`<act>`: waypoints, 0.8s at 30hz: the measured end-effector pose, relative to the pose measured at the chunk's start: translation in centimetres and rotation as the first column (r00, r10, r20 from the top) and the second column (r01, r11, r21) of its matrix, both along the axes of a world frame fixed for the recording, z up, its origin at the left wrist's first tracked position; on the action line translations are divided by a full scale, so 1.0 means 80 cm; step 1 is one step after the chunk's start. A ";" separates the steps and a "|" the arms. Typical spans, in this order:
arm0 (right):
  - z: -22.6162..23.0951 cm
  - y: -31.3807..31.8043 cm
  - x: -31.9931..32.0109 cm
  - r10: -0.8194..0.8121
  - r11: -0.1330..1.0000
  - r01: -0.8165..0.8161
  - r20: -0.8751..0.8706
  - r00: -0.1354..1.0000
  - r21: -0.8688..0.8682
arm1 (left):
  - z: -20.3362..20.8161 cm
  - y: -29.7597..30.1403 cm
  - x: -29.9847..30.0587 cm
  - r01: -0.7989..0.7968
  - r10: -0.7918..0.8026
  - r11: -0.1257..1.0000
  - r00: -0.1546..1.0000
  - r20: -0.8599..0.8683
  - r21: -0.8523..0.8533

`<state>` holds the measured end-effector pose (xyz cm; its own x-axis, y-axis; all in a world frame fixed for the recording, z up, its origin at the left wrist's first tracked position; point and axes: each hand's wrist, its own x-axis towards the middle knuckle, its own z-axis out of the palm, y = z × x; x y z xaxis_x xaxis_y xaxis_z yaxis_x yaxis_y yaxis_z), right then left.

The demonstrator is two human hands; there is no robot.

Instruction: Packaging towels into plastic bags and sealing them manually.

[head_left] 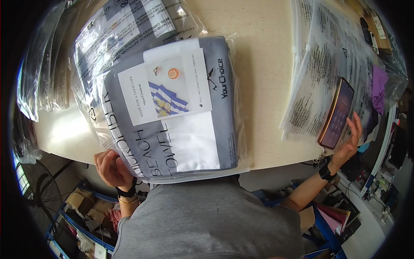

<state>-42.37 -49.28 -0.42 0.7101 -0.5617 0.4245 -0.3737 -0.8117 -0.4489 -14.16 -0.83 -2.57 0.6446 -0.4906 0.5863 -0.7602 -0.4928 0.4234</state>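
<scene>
Left hand grips the near-left corner of the bagged grey towel, fingers curled around the clear plastic at the table edge. I judge the pack soft, floppy and fairly light, its film slippery, so I'd take it by a corner or pinch both short sides rather than the slick middle. More clear bags lie behind it. Further right, a stack of zip bags carries a phone; right hand is spread open, fingertips touching the phone.
</scene>
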 end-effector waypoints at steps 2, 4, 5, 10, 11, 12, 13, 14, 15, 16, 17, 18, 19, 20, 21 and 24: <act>-0.001 -0.002 -0.003 0.019 1.000 -0.019 -0.001 1.000 0.010 | 0.000 0.000 0.000 -0.001 0.001 1.000 1.000 0.003 -0.001; -0.001 -0.002 -0.003 0.029 0.999 -0.029 -0.002 1.000 0.015 | 0.000 -0.001 0.001 0.003 -0.003 1.000 1.000 0.010 -0.004; -0.001 -0.003 -0.003 0.027 1.000 -0.027 -0.005 1.000 0.011 | 0.001 -0.001 0.001 0.003 -0.003 1.000 1.000 0.009 -0.003; 0.001 -0.001 -0.002 0.023 1.000 -0.023 -0.031 0.999 -0.011 | 0.000 -0.001 0.000 -0.010 0.010 1.000 1.000 0.014 0.011; 0.002 0.000 -0.001 0.023 1.000 -0.023 -0.041 0.999 -0.019 | 0.000 -0.001 0.000 -0.013 0.013 1.000 1.000 0.015 0.011; 0.003 0.000 0.000 0.022 1.000 -0.023 -0.041 0.999 -0.017 | 0.001 -0.001 -0.001 -0.016 0.016 1.000 1.000 0.015 0.014; 0.004 0.002 0.002 0.026 0.999 -0.029 -0.060 0.998 -0.046 | 0.001 -0.001 -0.001 -0.017 0.016 1.000 1.000 0.015 0.016; 0.005 0.004 0.004 0.029 0.997 -0.035 -0.078 0.997 -0.075 | 0.001 -0.001 0.000 -0.015 0.015 1.000 1.000 0.017 0.019; 0.007 0.005 0.005 0.031 0.994 -0.041 -0.097 0.995 -0.103 | 0.002 -0.001 0.000 -0.014 0.014 1.000 1.000 0.019 0.021; 0.008 0.007 0.006 0.032 0.994 -0.042 -0.096 0.995 -0.102 | 0.002 -0.001 0.000 -0.013 0.012 1.000 1.000 0.021 0.024; 0.009 0.008 0.007 0.062 0.988 -0.075 -0.097 0.993 -0.137 | 0.002 -0.001 0.000 -0.016 0.015 1.000 1.000 0.021 0.025; 0.010 0.009 0.008 0.091 0.979 -0.107 -0.098 0.991 -0.172 | 0.002 -0.002 0.000 -0.013 0.013 1.000 1.000 0.023 0.023; 0.011 0.010 0.010 0.121 0.969 -0.139 -0.100 0.988 -0.206 | 0.003 -0.002 0.001 -0.011 0.010 1.000 1.000 0.025 0.020; 0.013 0.011 0.012 0.124 0.968 -0.142 -0.099 0.987 -0.204 | 0.003 -0.003 0.001 -0.009 0.008 1.000 1.000 0.027 0.018; 0.014 0.012 0.014 0.142 0.963 -0.168 -0.136 0.981 -0.210 | 0.004 -0.003 0.001 -0.011 0.011 1.000 1.000 0.027 0.020; 0.018 0.016 0.016 0.176 0.950 -0.222 -0.211 0.962 -0.220 | 0.003 -0.004 -0.001 -0.014 0.014 1.000 1.000 0.026 0.014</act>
<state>-41.06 -48.02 1.03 0.8762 -0.2992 0.3778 -0.2521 -0.9527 -0.1699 -14.20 -1.14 -2.33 0.6362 -0.4901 0.5959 -0.7638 -0.5095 0.3963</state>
